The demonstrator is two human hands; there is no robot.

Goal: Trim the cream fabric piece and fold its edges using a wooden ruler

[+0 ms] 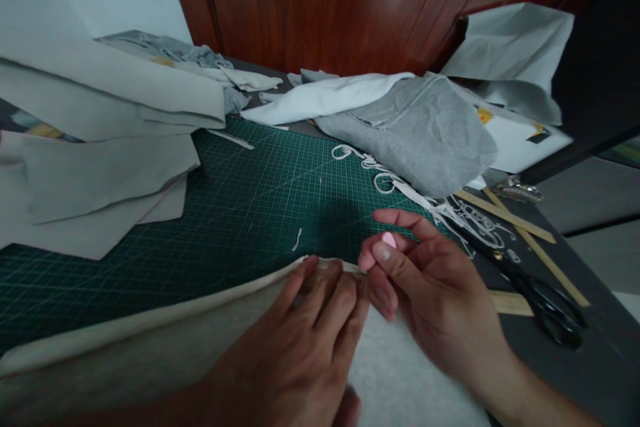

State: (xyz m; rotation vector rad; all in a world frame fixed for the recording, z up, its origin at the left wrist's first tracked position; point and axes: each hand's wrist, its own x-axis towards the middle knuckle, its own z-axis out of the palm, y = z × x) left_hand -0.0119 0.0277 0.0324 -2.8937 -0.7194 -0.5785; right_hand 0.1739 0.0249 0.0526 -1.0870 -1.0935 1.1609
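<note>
A light grey-beige fabric (200,337) with a folded edge lies across the near side of the green cutting mat. My left hand (305,327) rests on it, fingers stretched out, the tips pressing on the folded edge. Just right of those fingertips is my right hand (430,280), closed, with a small pink piece (389,239) pinched between thumb and forefinger. Most of the pink piece is hidden, so its kind is unclear. The lower fingers of my right hand are close to the fabric's edge; whether they touch it I cannot tell.
On the green cutting mat (260,193) lies a short thread scrap (297,239). Cut fabric panels (110,173) are stacked left. A grey cloth (415,127) lies at the back. Black-handled scissors (555,307), wooden strips (540,247) and tangled white cords (480,220) lie right.
</note>
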